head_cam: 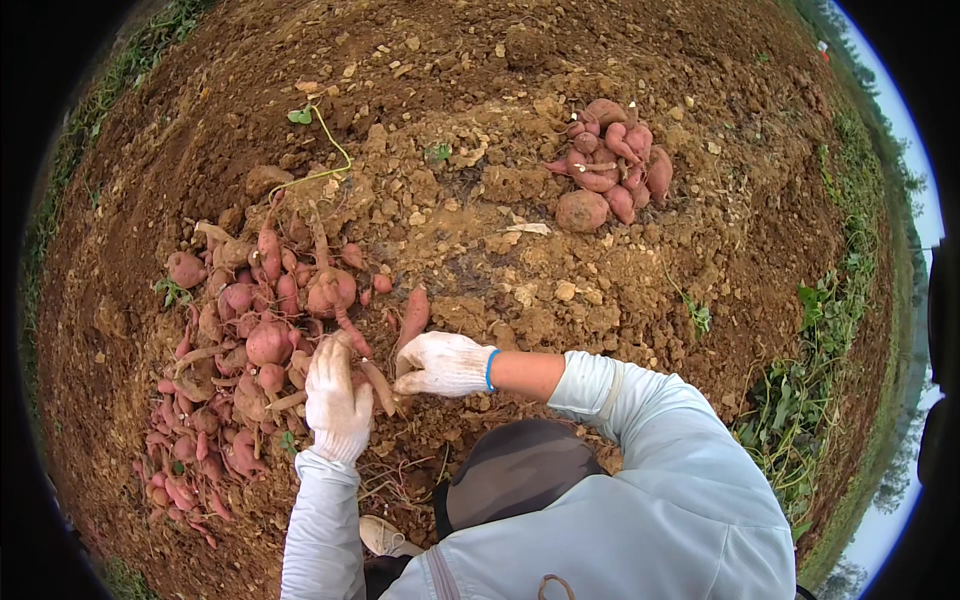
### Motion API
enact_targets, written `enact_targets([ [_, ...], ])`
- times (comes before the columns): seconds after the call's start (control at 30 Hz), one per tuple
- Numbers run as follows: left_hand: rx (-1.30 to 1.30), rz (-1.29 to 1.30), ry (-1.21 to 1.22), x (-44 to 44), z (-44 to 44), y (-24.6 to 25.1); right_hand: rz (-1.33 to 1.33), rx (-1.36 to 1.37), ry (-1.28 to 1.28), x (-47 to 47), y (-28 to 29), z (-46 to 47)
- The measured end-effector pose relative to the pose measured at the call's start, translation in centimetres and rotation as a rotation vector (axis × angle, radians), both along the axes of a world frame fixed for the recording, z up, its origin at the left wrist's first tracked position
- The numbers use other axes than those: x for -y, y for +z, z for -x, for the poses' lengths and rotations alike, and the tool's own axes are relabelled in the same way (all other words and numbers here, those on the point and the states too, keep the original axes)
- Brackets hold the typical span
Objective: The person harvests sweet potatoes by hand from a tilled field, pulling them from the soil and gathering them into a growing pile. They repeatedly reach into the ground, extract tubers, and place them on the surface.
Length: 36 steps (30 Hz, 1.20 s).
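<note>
My left hand (337, 401), in a soiled white knit glove, rests at the right edge of a large heap of red-skinned sweet potatoes (268, 343); its fingers are bent over roots there, and what lies under them is partly hidden. Just right of it is my right hand (444, 364), in a white glove with a blue cuff edge, its fingers curled downward and the fingertips hidden. A slender sweet potato (415, 316) stands out above the right hand's fingers. Between both hands lies a thin tan root (379, 386). Whether either hand grips anything is not clear.
A smaller pile of sweet potatoes (600, 169) lies farther off at the upper right on cloddy brown soil (480, 247). A green vine stem (326, 174) trails beyond the large heap. Leafy vines (784, 412) run along the right side. My knee and a shoe (384, 535) are close below my hands.
</note>
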<state>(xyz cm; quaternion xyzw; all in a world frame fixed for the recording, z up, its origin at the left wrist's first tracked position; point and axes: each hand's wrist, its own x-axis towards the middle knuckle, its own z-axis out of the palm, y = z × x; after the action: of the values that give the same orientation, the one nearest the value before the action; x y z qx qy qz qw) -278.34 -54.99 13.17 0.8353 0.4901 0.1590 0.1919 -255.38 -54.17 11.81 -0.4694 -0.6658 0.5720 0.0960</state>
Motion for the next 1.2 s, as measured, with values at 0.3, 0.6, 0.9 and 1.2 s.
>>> enact_targets([
  [0.3,-0.236,0.519,-0.055,1.8,-1.8,2.9,-0.488,0.089,0.169,-0.2,-1.1,-1.4],
  [0.6,-0.056,0.181,0.131,2.9,-3.8,1.8,-0.185,-0.188,0.141,-0.7,-1.0,-3.2],
  [0.9,-0.183,0.597,0.314,0.5,-6.7,-1.0,-0.366,0.022,-0.34,1.6,-2.0,0.2],
  [1.2,1.352,1.394,0.521,3.4,-6.1,1.0,-0.565,-0.469,-0.482,2.6,1.3,-0.5],
])
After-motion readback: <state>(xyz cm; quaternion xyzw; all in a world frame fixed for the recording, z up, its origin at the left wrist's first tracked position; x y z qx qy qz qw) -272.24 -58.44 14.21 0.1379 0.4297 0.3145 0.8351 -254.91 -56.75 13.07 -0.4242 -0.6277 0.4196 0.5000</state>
